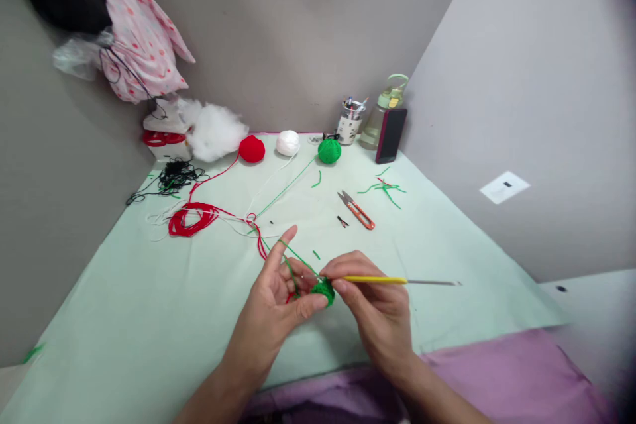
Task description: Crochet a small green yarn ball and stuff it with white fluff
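As the head camera looks down on a pale cloth (457, 271), the left hand (278, 301) pinches a small green crochet piece (325, 292), its forefinger (288, 234) raised and looped with green yarn (299, 258); the right hand (385, 308), fingers bent close together, grips a yellow-handled hook (382, 279) against the piece. Behind, a cup (348, 129) holds pens (350, 104) beside a bottle (370, 129) partly filled with liquid. At left, a red-and-white box's (171, 150) contents are hidden.

Green crochet (325, 290) partly behind fingers (313, 307)
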Demonstrator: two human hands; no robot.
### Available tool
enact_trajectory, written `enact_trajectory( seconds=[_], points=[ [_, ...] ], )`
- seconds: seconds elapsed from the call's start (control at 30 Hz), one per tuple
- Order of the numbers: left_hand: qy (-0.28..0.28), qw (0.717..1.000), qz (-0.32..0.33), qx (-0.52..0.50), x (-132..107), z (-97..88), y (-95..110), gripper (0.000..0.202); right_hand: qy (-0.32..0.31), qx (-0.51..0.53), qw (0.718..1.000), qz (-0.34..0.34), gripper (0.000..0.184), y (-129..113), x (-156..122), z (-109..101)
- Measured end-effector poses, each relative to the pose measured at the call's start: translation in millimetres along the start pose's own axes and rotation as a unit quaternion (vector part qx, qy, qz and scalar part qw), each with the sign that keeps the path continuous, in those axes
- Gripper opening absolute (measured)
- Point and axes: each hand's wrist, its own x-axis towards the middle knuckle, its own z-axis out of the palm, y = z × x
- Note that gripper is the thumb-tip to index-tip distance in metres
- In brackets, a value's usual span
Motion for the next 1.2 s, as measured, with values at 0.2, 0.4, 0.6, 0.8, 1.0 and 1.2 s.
enact_trajectory(
  seconds=[0.2, 0.4, 0.6, 0.8, 1.0, 1.2],
  points=[
    [0.042, 0.998, 0.009, 0.049, 0.3, -2.5, 1.5, 0.079, 0.022, 0.120, 0.987, 0.105, 0.011, 4.9, 3.8, -0.7],
    [0.040, 0.999, 0.010, -0.017, -0.9, 1.2, -2.4, 0.068, 0.033, 0.204, 0.961, 0.184, 0.016, 1.3, 7.8, 3.7],
    [-0.003, 0.999, 0.019, -0.028, -1.4, 0.1, -2.2, 0.045, 0.037, 0.210, 0.957, 0.197, 0.019, 0.5, 9.5, 3.9],
    [0.020, 1.000, 0.014, 0.005, -0.5, -1.4, -3.6, 0.067, 0.039, 0.232, 0.953, 0.190, 0.016, 0.2, 10.6, 5.0],
    [0.048, 0.999, 0.018, 0.008, 0.2, 2.2, 0.6, 0.070, 0.032, 0.272, 0.936, 0.220, 0.015, -2.8, 12.8, 6.0],
    [0.037, 0.999, 0.002, -0.037, -0.4, 4.0, 3.5, 0.058, 0.014, 0.321, 0.910, 0.262, 0.016, -0.2, 13.2, 5.3]
  ],
)
